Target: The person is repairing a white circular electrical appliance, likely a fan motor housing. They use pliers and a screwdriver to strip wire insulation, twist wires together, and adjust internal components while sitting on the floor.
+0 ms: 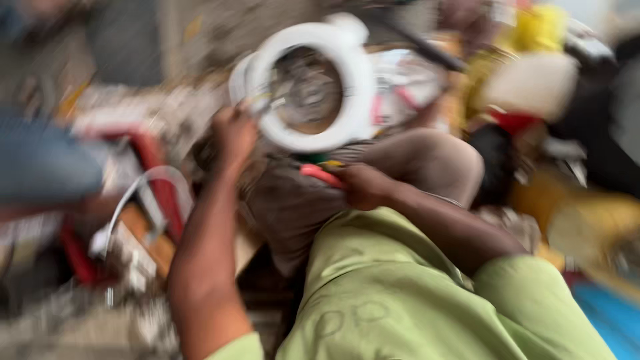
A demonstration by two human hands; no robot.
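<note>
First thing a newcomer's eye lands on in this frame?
The white ring-shaped housing at top centre, gripped at its lower-left rim by the left hand. Just below it, the right hand holds a red-handled tool over the lap. Blurred clutter surrounds both; a yellow-green shirt fills the foreground.

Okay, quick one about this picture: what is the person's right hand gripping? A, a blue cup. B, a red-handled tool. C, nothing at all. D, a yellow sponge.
B: the right hand is closed around a red handle just below the white ring, which the left hand steadies at its rim; the picture is too blurred to tell what kind of tool it is.
</note>
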